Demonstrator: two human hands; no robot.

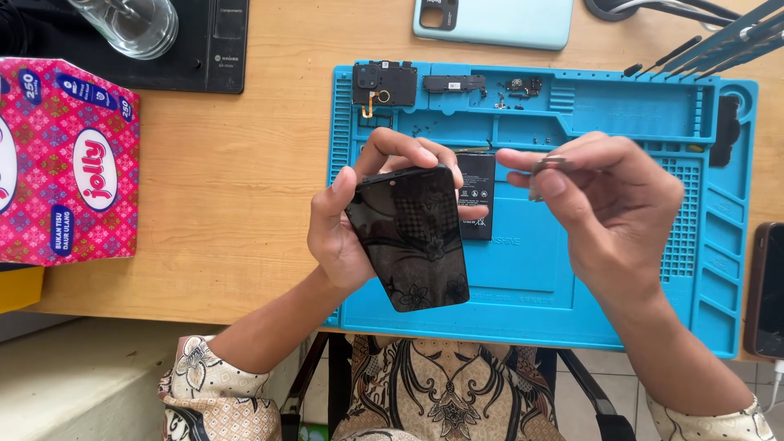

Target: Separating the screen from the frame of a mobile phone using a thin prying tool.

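My left hand [347,220] grips a black smartphone [410,237], screen side up and tilted, above the blue repair mat [523,294]. My right hand [612,204] pinches a small flat grey part [549,167] between thumb and fingers, just to the right of the phone's top end. A black phone battery [478,192] lies on the mat behind the phone, partly hidden by it. Removed phone parts rest in the mat's top compartments: a black camera cover plate [384,83], a black speaker module [454,83] and small pieces [523,85].
A pink tissue box [65,159] stands at the left. A glass [131,24] sits on a black pad [212,57] at back left. A light blue phone back cover [494,20] lies behind the mat. Screwdrivers [719,41] fan out at top right. Another phone [768,290] lies at the right edge.
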